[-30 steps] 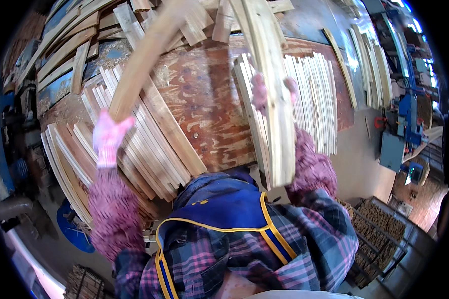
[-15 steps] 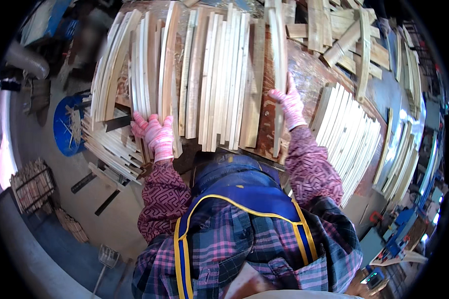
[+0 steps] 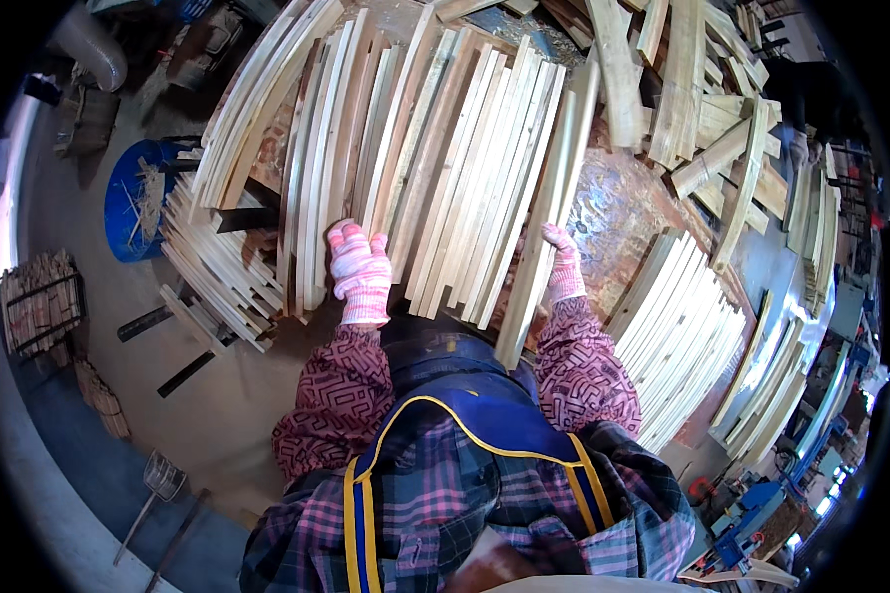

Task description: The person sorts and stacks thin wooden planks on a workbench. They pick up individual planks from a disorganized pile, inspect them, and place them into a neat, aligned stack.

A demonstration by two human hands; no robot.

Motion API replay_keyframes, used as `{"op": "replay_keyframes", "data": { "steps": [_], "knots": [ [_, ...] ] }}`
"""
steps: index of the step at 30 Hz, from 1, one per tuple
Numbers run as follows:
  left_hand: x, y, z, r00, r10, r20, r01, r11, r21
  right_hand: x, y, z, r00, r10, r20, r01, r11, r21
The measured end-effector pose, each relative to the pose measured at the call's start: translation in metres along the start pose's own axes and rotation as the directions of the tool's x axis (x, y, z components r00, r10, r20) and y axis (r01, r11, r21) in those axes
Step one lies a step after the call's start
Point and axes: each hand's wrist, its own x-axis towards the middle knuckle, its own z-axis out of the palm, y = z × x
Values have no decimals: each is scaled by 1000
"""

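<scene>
Pink-and-white gloved right hand (image 3: 564, 255) grasped long pale wooden board (image 3: 534, 277) | matching left hand (image 3: 362, 267) touched tan wooden strips (image 3: 346, 148), near ends, grip unclear | apparently arranging; next called for alignment

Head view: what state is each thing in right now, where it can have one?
Strips: lined up side by side, near ends uneven
Board: lying lengthwise at the strips' right
Left hand: gloved, fingers curled at the strips' near ends; grip unclear
Right hand: gloved, fingers curled at the board's right edge; grip unclear
Loose boards: heaped at varied angles
Blue tub: open-topped, wood scraps inside
Apron: worn
</scene>
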Motion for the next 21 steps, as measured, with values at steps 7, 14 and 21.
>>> {"op": "replay_keyframes", "data": {
  "steps": [7, 14, 21],
  "knots": [
    [31, 17, 24, 974, 10, 226, -77, 954, 288, 21, -57, 36, 990, -94, -106, -120, -161, -980],
    [35, -26, 83, 984, 148, 102, -160, 980, 123, 117, -154, 33, 640, -768, -37, -251, -162, -954],
    [79, 9, 65, 904, -108, 413, 37, 984, 175, 146, -211, 13, 770, -603, -209, -165, 128, -978]
  ]
}}
